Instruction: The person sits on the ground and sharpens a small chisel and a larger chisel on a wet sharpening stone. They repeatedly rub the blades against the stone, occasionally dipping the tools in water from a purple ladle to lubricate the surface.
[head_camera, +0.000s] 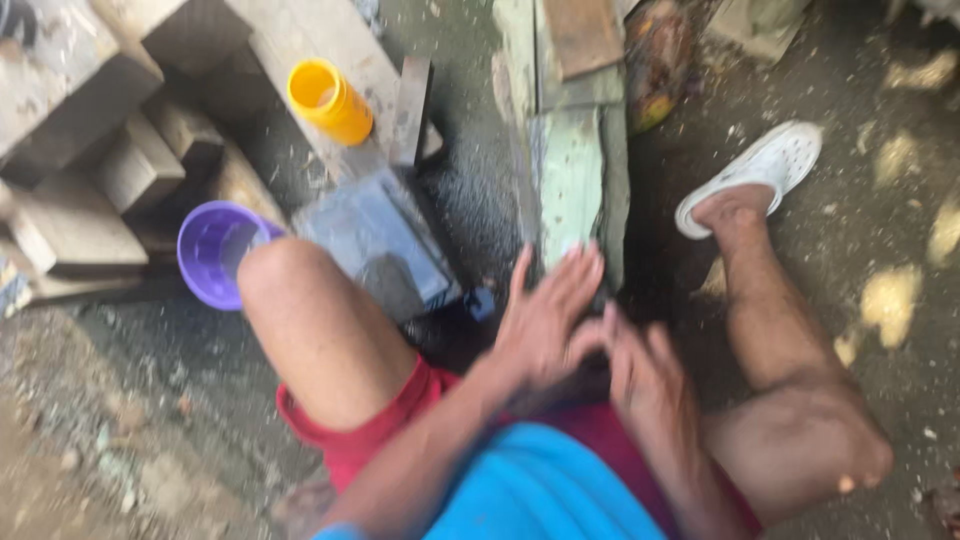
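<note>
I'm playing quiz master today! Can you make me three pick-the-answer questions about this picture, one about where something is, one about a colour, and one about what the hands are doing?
1. Where is the purple cup?
A. beside the person's knee
B. on top of the white shoe
C. in a hand

2. What colour is the cup standing on the plank?
A. green
B. yellow
C. black

3. What are the two hands doing?
A. gripping a hammer
B. resting open, holding nothing
C. tucked in pockets

Answers: 1 A, it sits on the ground against the raised knee. 2 B, the yellow cup stands there. 3 B, the left hand and right hand show spread, empty fingers.
</note>
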